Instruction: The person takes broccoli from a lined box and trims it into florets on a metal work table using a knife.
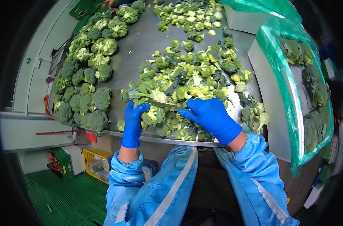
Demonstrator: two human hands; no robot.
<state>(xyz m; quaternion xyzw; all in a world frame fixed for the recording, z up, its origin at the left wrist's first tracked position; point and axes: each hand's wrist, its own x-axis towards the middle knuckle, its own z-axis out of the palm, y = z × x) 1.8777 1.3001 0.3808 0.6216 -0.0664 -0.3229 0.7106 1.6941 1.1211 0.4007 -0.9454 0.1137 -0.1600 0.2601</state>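
Above the worktop (132,49), the right hand (213,116) is gripping a knife (164,104) beside broccoli (153,116) that the left hand (133,123) is apparently pinching; probably light, firm and crumbly-topped, it is inviting a hold by the stalk (159,96).

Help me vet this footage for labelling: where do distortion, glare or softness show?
Head view: black corners, fisheye bending the white wall; head view: blown-out patch, likely glare, on the table beside cut broccoli; head view: right edge dim, soft.
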